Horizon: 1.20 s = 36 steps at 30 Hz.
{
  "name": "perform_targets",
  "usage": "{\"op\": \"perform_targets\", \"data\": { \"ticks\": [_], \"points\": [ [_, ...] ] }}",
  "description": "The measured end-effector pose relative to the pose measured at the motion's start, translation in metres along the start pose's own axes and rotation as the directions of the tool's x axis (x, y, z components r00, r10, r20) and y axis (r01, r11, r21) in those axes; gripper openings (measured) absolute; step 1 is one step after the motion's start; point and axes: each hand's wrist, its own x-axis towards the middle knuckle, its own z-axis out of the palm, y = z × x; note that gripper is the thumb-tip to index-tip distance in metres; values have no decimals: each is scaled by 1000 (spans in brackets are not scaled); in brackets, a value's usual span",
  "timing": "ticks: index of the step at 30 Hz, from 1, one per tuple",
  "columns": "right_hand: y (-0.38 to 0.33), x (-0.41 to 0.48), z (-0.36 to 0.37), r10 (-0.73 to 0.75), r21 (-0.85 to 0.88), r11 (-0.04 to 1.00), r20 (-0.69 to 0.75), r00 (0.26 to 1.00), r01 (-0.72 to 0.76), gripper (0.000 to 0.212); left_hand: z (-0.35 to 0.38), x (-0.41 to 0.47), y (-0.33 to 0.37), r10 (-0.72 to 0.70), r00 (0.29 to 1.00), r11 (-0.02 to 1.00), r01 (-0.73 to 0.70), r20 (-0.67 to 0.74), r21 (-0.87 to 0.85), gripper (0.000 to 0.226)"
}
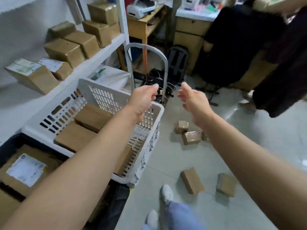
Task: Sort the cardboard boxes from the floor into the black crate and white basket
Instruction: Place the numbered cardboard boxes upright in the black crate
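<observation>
Both my arms reach forward over the floor. My left hand (144,99) hovers above the far right corner of the white basket (103,95), fingers loosely curled, holding nothing. My right hand (193,101) is empty with fingers apart, above the floor. The basket holds brown cardboard boxes (92,117). The black crate (10,145) sits at lower left with a labelled box (26,170) inside. Small cardboard boxes lie on the floor: a cluster (191,136) beyond my right forearm and two nearer ones (191,180), (226,185) by my feet.
A white shelf (93,62) at left carries several taped boxes. A grey cart handle (163,63) with tangled wires stands ahead. A person in dark clothes (280,72) stands at right beside wooden desks. My white shoes (167,194) are on the grey tiles.
</observation>
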Motion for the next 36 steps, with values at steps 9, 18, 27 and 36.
{"op": "perform_targets", "data": {
  "ticks": [9, 18, 27, 36],
  "points": [
    [55, -49, -166, 144, 111, 987, -300, 943, -115, 47, 147, -26, -4, -18, 935, 988, -37, 354, 147, 20],
    [144, -53, -258, 357, 303, 917, -341, 870, -258, 50, 271, -47, -37, -184, 879, 965, 77, 439, 250, 15],
    [277, -7, -291, 639, 446, 730, -179, 748, -518, 45, 356, -3, -150, -397, 855, 889, 267, 333, 372, 22],
    [447, 58, -238, 849, 532, 477, -74, 523, -699, 42, 361, 94, -344, -559, 805, 730, 364, 199, 578, 46]
  ]
}}
